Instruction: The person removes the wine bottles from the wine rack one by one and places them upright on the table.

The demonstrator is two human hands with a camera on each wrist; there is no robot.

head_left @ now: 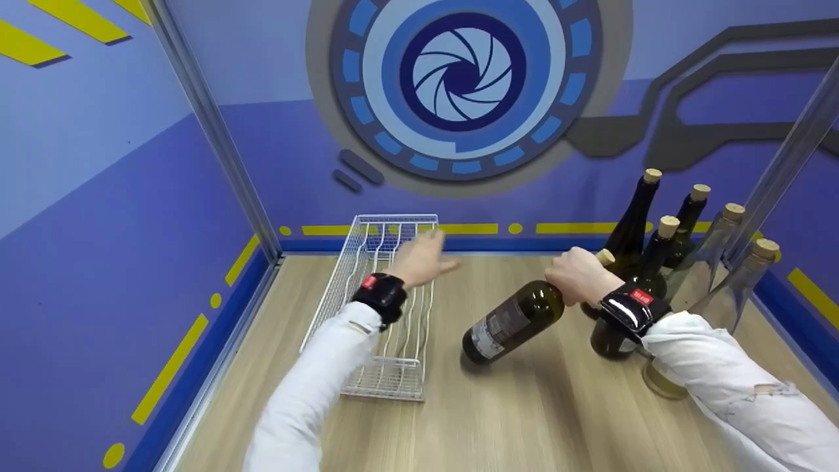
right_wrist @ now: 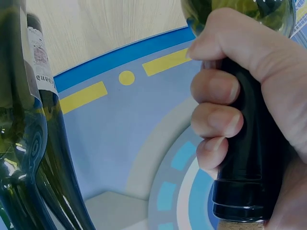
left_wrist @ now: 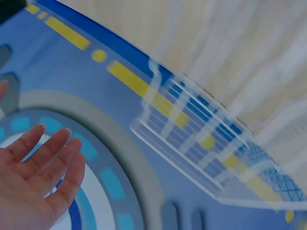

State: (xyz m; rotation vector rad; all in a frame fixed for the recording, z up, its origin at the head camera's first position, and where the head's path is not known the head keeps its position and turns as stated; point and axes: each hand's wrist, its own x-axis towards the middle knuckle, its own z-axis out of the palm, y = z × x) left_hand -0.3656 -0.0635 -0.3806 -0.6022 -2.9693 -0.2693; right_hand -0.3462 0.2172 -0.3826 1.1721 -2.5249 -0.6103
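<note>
My right hand [head_left: 580, 275] grips a dark green wine bottle [head_left: 514, 321] by its neck. The bottle is tilted, its labelled base pointing down and left near the table. In the right wrist view the fingers [right_wrist: 218, 120] curl round the black neck, and a cork [right_wrist: 240, 225] shows at the mouth. My left hand [head_left: 419, 259] is held over a white wire rack [head_left: 393, 380] with wavy rods and holds nothing. Its fingers [left_wrist: 53, 158] are spread and relaxed in the left wrist view, with the rack blurred beside it.
Several corked bottles stand at the right: dark ones such as the tall bottle [head_left: 632, 223] at the back, and clear ones such as the glass bottle [head_left: 737, 282] near the right wall. A metal post [head_left: 216, 131] rises at the left corner. The wooden table [head_left: 485, 419] meets a blue printed wall.
</note>
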